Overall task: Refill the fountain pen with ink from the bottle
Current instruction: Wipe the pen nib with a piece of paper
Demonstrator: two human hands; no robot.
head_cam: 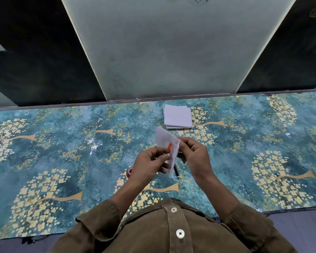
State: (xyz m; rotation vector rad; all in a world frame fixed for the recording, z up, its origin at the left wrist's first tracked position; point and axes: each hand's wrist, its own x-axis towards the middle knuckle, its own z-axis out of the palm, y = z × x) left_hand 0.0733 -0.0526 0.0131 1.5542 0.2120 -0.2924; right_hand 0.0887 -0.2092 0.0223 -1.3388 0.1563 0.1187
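My left hand (150, 161) and my right hand (193, 152) meet above the middle of the table. Between them is a white tissue (167, 143) with faint pink stains, wrapped around a small pen part with an orange section (169, 147). My right hand pinches the tissue from the right; my left hand holds the pen part from below. A black pen barrel (176, 171) lies on the cloth just under the hands. The ink bottle (129, 171) with a reddish top shows partly behind my left wrist.
A stack of white tissues (178, 116) lies near the table's far edge. The table carries a teal cloth with yellow flower trees (62, 143). A pale wall panel (153, 52) rises behind the table between dark panels.
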